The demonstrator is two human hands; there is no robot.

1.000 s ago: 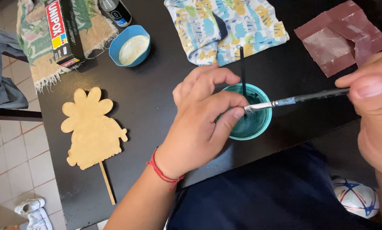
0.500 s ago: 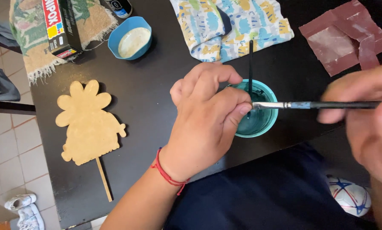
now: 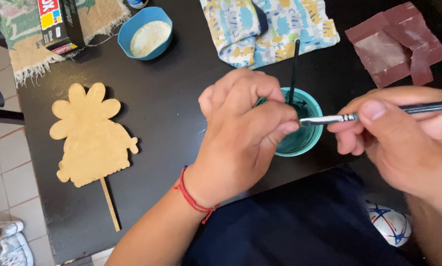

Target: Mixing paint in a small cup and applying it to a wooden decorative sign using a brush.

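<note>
Thumb and forefinger of the left hand (image 3: 240, 135) pinch the bristle end of a thin paintbrush (image 3: 378, 112), right at its metal ferrule, while the remaining fingers curl loosely over the near rim of a small teal cup (image 3: 307, 135). The right hand (image 3: 403, 143) grips the brush's dark handle between thumb and bent fingers, holding it almost level above the cup, the tip just over the dark green paint inside. A second black stick (image 3: 294, 69) stands upright in the cup, leaning toward the far rim. A red string bracelet (image 3: 191, 194) circles the left wrist.

Beyond the cup lies a crumpled patterned cloth (image 3: 270, 27) in blue, yellow and white, and to its right a folded sheet of reddish-brown sandpaper (image 3: 398, 47). Well apart to the left, an unpainted wooden cutout on a stick (image 3: 90, 138) lies flat on the black table (image 3: 171, 103), with a blue bowl (image 3: 147, 32) of pale liquid near the far edge.
</note>
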